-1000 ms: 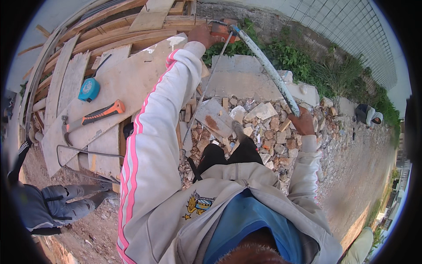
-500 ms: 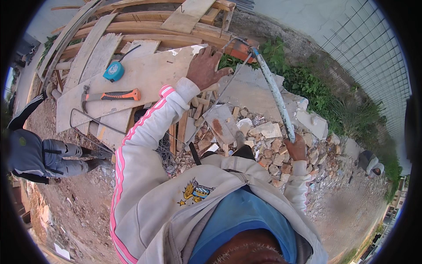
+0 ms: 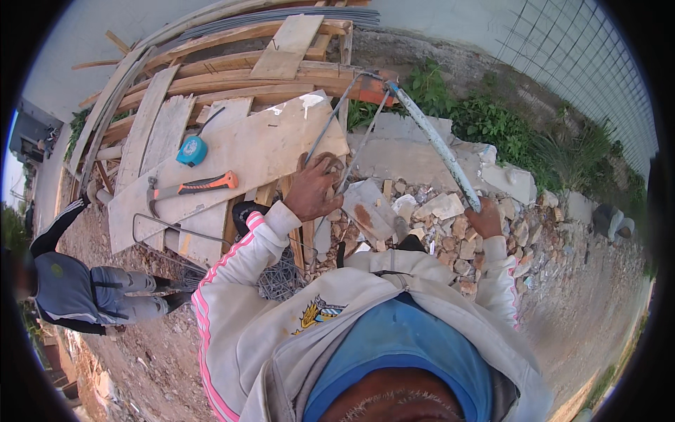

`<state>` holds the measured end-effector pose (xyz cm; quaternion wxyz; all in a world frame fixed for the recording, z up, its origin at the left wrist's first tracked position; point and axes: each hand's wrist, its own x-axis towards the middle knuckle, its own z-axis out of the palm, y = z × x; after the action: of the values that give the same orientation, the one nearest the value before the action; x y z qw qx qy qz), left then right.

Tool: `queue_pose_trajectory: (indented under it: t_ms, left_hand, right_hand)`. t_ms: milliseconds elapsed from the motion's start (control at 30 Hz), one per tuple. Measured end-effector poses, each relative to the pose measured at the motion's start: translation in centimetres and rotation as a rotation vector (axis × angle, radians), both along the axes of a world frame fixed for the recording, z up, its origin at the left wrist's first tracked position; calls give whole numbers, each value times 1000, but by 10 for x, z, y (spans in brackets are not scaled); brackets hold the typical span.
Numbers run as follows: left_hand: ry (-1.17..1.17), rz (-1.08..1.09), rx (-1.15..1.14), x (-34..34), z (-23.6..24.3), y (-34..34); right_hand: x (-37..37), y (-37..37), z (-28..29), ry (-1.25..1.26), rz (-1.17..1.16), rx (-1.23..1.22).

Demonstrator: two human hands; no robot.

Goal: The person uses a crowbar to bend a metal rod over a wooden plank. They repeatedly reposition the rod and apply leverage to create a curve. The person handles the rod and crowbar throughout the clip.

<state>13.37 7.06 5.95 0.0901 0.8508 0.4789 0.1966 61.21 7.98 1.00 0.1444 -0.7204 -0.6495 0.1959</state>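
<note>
My left hand (image 3: 313,186) has its fingers curled on a bent thin steel rod (image 3: 333,119), which runs up to an orange metal fixture (image 3: 370,90) on the timber. My right hand (image 3: 485,218) grips the lower end of a long, pale, weathered metal pipe (image 3: 432,139) whose top meets that fixture. Left of my left hand, a hammer with orange-and-black handle (image 3: 204,184) and a turquoise tape measure (image 3: 191,150) lie on a pale board (image 3: 260,148), beside a bent rod frame (image 3: 165,225).
A timber stack (image 3: 162,105) fills the upper left. A person in a grey top (image 3: 63,285) stands left, another person (image 3: 608,221) is bent down far right. Rubble (image 3: 457,246), concrete slabs (image 3: 415,148), plants (image 3: 485,116) and wire mesh (image 3: 576,77) against a wall surround me.
My left hand has come down from beside the fixture, opened midway and now curled on the rod lower down, nearer my body. My right hand stays on the pipe.
</note>
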Motion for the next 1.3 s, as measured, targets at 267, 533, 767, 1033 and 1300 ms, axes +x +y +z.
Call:
queue_pose_trajectory:
  t_ms: [267, 533, 767, 1033, 1300]
  left_hand:
    - [-221, -56, -37, -9, -8, 0]
    - [-244, -45, 1, -24, -24, 10]
    - [-91, -51, 17, -18, -21, 3]
    - [99, 45, -12, 14, 1, -3]
    - [210, 400, -44, 44, 11, -30]
  right_hand:
    - [-18, -11, 20, -36, -38, -5]
    - [-21, -22, 15, -18, -61, -44]
    - [-19, -10, 36, -76, 42, 31]
    - [7, 10, 26, -84, 15, 121]
    - [17, 8, 2, 275, 45, 121]
